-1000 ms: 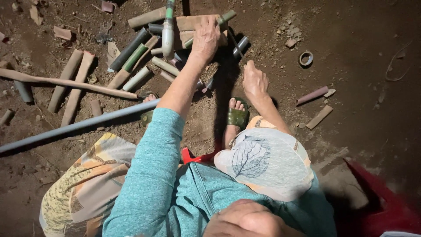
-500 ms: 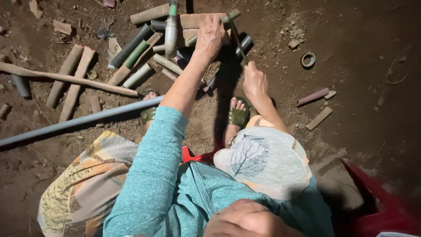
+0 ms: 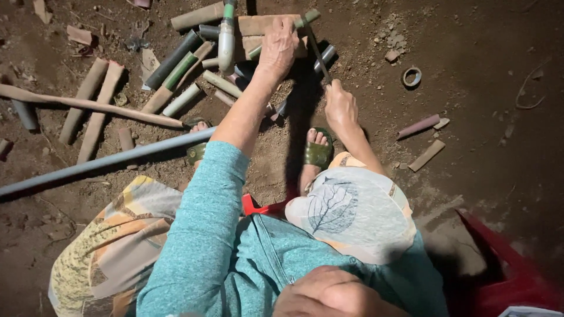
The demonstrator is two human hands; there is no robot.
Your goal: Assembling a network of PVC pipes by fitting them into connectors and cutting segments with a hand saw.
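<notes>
My left hand (image 3: 277, 50) reaches forward and presses down on a thin green bamboo stick (image 3: 306, 17) that lies across a wooden block (image 3: 255, 24). My right hand (image 3: 341, 107) is closed around the handle of a narrow knife (image 3: 319, 57), whose blade points up toward the stick, just right of the left hand. Cut bamboo tubes (image 3: 176, 67), green and brown, lie in a heap on the dirt to the left of the block.
A long grey pipe (image 3: 106, 161) crosses the ground over my left foot. My right foot in a green sandal (image 3: 318, 154) rests below the right hand. A tape ring (image 3: 412, 76), short bamboo offcuts (image 3: 418, 126) and a red object (image 3: 517, 282) lie to the right.
The knife blade now shows slanting up from the right hand toward the block. My left hand has shifted slightly further up on the stick. The rest is still.
</notes>
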